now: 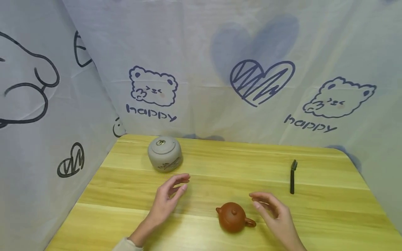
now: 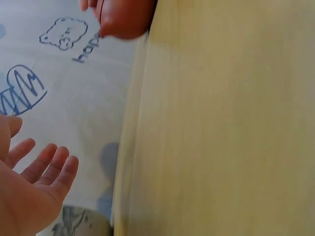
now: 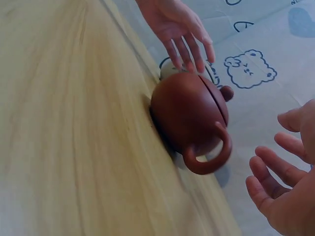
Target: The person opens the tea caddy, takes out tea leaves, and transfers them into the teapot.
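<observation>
A small reddish-brown clay teapot (image 1: 232, 218) stands on the wooden table, lid on, its spout to the left and its loop handle (image 3: 209, 160) to the right. My right hand (image 1: 276, 216) hovers beside that handle, fingers loosely bent, apart from the pot. Left of the teapot my left hand (image 1: 168, 197) is held over the table with relaxed fingers and nothing in them. Just beyond it sits a grey lidded jar (image 1: 164, 154) with a dark painted pattern and a ring-like mark on top. In the left wrist view, the teapot (image 2: 128, 19) is cut off by the top edge.
A small black-handled brush or fork-like tool (image 1: 292, 177) lies at the right of the table (image 1: 207, 167); its head is too small to tell. White cloth (image 1: 201, 52) with printed hearts and bears hangs behind the table and along its left side.
</observation>
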`<state>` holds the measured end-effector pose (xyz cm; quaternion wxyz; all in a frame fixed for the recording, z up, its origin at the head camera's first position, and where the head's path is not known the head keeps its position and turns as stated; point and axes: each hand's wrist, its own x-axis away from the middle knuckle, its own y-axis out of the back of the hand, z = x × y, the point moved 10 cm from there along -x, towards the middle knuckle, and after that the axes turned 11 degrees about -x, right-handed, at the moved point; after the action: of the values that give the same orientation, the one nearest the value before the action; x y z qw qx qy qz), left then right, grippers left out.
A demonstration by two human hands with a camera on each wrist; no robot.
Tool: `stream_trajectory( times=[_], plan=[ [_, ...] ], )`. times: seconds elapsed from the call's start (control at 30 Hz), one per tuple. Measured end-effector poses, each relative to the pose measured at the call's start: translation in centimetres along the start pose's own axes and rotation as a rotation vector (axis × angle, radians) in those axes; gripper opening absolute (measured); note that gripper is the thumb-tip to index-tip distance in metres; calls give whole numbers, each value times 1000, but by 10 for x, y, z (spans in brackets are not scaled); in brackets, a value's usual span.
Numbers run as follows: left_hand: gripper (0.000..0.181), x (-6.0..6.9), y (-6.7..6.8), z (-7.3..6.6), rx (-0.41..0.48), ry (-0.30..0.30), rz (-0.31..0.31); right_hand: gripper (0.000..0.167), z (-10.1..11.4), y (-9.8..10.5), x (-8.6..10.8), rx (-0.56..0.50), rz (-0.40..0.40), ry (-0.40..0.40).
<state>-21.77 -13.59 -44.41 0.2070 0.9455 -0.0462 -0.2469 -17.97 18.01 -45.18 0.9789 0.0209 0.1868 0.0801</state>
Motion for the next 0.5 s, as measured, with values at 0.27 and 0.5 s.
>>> stream_trajectory(
  times=[0.27,0.5],
  plan=[
    [31,3,-43,8,188,216,160,25,-11,-19,2,-83,-14,-77],
    [31,16,-81,6,234,270,311,25,-27,-37,9,-118,-22,-158]
  ],
)
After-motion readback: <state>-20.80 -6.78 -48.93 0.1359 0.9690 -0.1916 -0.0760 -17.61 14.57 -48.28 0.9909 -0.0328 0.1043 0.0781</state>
